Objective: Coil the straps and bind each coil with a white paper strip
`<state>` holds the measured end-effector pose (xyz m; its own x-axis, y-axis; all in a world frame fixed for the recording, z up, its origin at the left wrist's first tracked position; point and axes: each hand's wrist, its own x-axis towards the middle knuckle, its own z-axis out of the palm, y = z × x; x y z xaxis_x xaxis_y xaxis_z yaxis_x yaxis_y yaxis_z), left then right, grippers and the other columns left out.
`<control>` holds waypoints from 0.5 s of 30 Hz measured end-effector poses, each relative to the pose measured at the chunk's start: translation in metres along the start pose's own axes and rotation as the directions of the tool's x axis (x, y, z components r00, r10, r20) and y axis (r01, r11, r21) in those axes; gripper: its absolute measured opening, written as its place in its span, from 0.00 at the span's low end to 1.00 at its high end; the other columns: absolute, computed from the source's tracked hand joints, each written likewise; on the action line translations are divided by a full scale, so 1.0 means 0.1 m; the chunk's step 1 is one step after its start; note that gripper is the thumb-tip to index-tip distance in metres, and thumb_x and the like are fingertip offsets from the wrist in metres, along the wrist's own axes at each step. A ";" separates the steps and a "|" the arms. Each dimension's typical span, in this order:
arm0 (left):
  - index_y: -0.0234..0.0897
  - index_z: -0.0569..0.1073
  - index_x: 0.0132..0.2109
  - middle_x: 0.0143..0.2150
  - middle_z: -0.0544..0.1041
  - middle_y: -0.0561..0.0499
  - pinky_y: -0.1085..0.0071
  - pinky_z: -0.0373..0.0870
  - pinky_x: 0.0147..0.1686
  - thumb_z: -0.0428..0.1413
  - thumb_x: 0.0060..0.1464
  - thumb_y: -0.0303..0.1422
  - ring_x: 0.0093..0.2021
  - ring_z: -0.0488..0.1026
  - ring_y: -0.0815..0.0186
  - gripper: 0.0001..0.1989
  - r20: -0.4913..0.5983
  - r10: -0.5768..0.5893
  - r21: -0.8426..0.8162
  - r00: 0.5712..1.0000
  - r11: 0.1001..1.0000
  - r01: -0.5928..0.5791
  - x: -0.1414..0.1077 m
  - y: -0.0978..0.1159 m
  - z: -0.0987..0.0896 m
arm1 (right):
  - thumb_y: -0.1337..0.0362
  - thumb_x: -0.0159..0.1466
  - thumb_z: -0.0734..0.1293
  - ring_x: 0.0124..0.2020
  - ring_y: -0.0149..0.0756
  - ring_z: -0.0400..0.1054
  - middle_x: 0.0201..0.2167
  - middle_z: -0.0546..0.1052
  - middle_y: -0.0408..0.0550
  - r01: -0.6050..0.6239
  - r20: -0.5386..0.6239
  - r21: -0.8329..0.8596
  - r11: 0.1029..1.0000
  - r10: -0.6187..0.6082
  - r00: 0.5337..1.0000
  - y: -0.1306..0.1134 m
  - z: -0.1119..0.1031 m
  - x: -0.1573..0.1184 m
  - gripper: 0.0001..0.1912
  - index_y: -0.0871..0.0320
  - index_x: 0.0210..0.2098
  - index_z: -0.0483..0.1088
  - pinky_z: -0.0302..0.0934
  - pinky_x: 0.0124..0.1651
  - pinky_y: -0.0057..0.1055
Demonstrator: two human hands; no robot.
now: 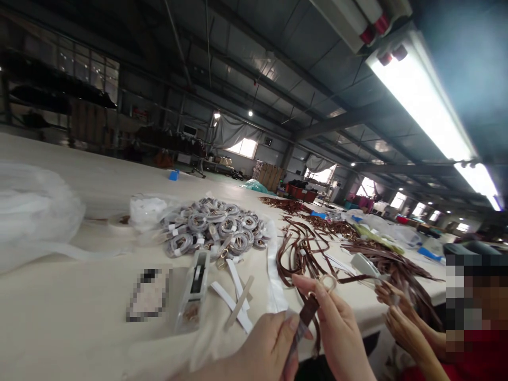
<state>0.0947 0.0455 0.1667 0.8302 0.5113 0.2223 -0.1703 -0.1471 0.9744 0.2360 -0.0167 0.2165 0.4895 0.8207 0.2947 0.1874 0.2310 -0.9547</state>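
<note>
"How are the hands?"
"The left hand [273, 338] is gripping the greyish-wrapped part of a brown strap [309, 311]; the right hand [337, 320] is pinching its end."
"The strap's position?"
"It is slanting between both hands, near the edge of the surface [95, 296]."
"Surroundings?"
"Coiled straps [216, 227] are lying heaped beyond; a tape dispenser [194, 291] is resting nearer; a co-worker's hands [400, 320] are showing at right."

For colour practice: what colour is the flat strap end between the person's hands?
The flat strap end is dark brown, shown in head view.
</note>
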 end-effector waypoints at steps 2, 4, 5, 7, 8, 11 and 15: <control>0.34 0.73 0.47 0.15 0.65 0.59 0.80 0.55 0.12 0.35 0.61 0.63 0.12 0.59 0.73 0.38 -0.003 -0.022 -0.051 1.000 0.998 0.022 -0.01 -0.03 0.01 | 0.44 0.64 0.66 0.27 0.33 0.69 0.37 0.82 0.51 -0.010 0.065 -0.029 1.000 0.012 0.998 0.04 0.05 -0.06 0.24 0.55 0.47 0.81 0.65 0.27 0.26; 0.34 0.72 0.47 0.16 0.65 0.58 0.80 0.54 0.11 0.36 0.63 0.60 0.11 0.59 0.73 0.36 -0.010 -0.014 -0.078 1.000 0.997 0.013 -0.02 -0.02 0.01 | 0.44 0.65 0.65 0.34 0.36 0.72 0.48 0.81 0.53 -0.020 0.098 -0.055 0.998 0.026 0.995 0.08 0.09 -0.12 0.24 0.54 0.46 0.81 0.64 0.26 0.25; 0.33 0.72 0.46 0.16 0.66 0.58 0.80 0.54 0.11 0.37 0.63 0.60 0.11 0.59 0.73 0.35 -0.015 -0.004 -0.083 1.000 0.997 0.003 -0.03 0.00 0.01 | 0.44 0.65 0.65 0.38 0.39 0.73 0.53 0.79 0.53 -0.025 0.103 -0.071 0.997 0.033 0.994 0.11 0.11 -0.13 0.24 0.53 0.45 0.81 0.64 0.26 0.24; 0.33 0.72 0.42 0.16 0.66 0.58 0.80 0.54 0.11 0.37 0.64 0.59 0.11 0.59 0.73 0.34 -0.027 0.012 -0.075 1.000 0.997 -0.014 -0.03 0.05 0.00 | 0.43 0.66 0.63 0.45 0.43 0.73 0.57 0.76 0.53 -0.020 0.133 -0.107 0.994 0.034 0.991 0.14 0.12 -0.16 0.24 0.53 0.44 0.81 0.68 0.29 0.26; 0.34 0.72 0.38 0.15 0.66 0.57 0.80 0.54 0.11 0.37 0.64 0.59 0.11 0.59 0.73 0.34 -0.029 0.016 -0.065 0.999 0.998 -0.018 -0.04 0.09 -0.01 | 0.44 0.67 0.62 0.48 0.45 0.73 0.58 0.75 0.53 0.012 0.143 -0.128 0.992 0.006 0.990 0.14 0.13 -0.17 0.23 0.52 0.44 0.81 0.70 0.34 0.28; 0.35 0.67 0.24 0.14 0.64 0.55 0.79 0.54 0.12 0.35 0.64 0.59 0.12 0.59 0.74 0.36 -0.018 0.013 -0.029 1.000 0.999 -0.014 -0.03 0.17 -0.02 | 0.47 0.69 0.61 0.57 0.47 0.69 0.56 0.77 0.53 0.158 0.143 -0.195 0.968 -0.132 0.981 0.16 0.12 -0.21 0.22 0.52 0.43 0.81 0.65 0.59 0.41; 0.35 0.69 0.29 0.12 0.61 0.58 0.78 0.53 0.13 0.39 0.62 0.61 0.10 0.56 0.74 0.34 0.032 0.015 -0.126 0.999 0.992 -0.011 -0.03 0.17 -0.07 | 0.47 0.69 0.59 0.63 0.48 0.64 0.63 0.71 0.52 0.146 0.233 -0.138 0.980 -0.112 0.966 0.29 0.02 -0.25 0.22 0.48 0.52 0.77 0.60 0.63 0.46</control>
<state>0.0854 0.0466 0.1830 0.8442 0.4814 0.2357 -0.2451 -0.0445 0.9685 0.2271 -0.0294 0.1814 0.2538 0.8888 0.3817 0.3730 0.2741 -0.8864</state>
